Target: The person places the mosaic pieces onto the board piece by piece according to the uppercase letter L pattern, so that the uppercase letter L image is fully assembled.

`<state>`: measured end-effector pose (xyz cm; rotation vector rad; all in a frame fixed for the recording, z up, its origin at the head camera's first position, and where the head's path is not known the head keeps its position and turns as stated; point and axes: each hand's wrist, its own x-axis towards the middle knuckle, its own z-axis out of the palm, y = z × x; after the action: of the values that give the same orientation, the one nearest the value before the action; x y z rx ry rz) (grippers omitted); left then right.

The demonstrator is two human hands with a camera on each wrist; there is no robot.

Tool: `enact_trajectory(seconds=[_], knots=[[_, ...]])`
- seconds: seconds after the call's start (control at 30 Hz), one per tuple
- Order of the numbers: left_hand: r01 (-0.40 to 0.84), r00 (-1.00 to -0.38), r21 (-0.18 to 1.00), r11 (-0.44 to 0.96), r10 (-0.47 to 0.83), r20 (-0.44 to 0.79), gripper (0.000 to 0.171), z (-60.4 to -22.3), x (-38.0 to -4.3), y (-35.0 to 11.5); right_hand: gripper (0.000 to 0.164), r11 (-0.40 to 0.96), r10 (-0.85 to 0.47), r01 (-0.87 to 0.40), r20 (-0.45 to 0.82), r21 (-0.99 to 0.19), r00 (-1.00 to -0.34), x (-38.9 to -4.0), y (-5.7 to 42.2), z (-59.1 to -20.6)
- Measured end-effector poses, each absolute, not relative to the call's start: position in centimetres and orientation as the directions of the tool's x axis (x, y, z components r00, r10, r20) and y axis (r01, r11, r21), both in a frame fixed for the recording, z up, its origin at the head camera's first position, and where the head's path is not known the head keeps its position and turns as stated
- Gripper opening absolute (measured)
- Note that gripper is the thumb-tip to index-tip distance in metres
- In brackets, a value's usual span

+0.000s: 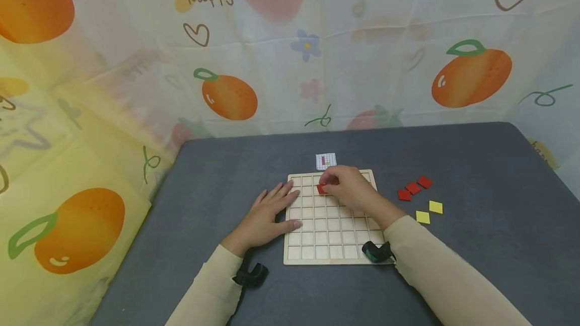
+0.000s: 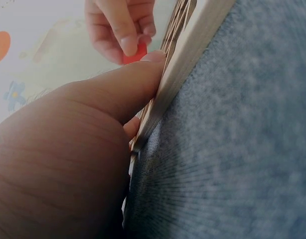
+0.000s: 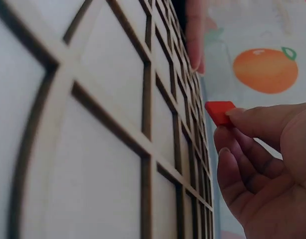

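A light wooden grid board (image 1: 320, 238) with raised dividers lies on the dark grey table. My left hand (image 1: 267, 214) rests with spread, straight fingers on the board's left edge; its thumb (image 2: 143, 74) lies along the rim in the left wrist view. Between thumb and fingers, my right hand (image 1: 351, 187) pinches a red square tile (image 3: 221, 112). The tile is tilted and close over the upper part of the grid, as the right wrist view shows. The right forearm covers part of the board's right side.
A small printed grid card (image 1: 325, 161) lies behind the board. To the right are three loose red tiles (image 1: 413, 188) and two yellow tiles (image 1: 436, 207). A fruit-printed curtain (image 1: 272, 54) hangs behind the grey table (image 1: 476, 165). Each wrist wears a black camera strap.
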<state>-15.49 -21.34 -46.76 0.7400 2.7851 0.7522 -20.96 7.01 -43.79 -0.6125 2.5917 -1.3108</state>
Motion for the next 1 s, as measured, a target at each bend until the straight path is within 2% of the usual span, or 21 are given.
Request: enact_trajectory(seconds=[0.5, 0.77, 1.0], knots=[[0.417, -0.867, 0.502, 0.758, 0.497, -0.029, 0.084, -46.77, -15.55, -21.16, 0.008, 0.634, -0.407, -0.297, 0.019, -0.714, -0.913, -20.89, 6.0, -44.05], [0.416, -0.868, 0.5, 0.759, 0.496, -0.032, 0.085, -46.94, -15.59, -21.36, 0.019, 0.664, -0.473, -0.354, -0.003, -0.659, -0.881, -21.02, 6.09, -44.14], [0.422, -0.866, 0.503, 0.754, 0.499, -0.023, 0.084, -46.93, -15.52, -21.39, 0.028, 0.603, -0.502, -0.324, -0.031, -0.729, -0.864, -20.99, 6.61, -44.27]])
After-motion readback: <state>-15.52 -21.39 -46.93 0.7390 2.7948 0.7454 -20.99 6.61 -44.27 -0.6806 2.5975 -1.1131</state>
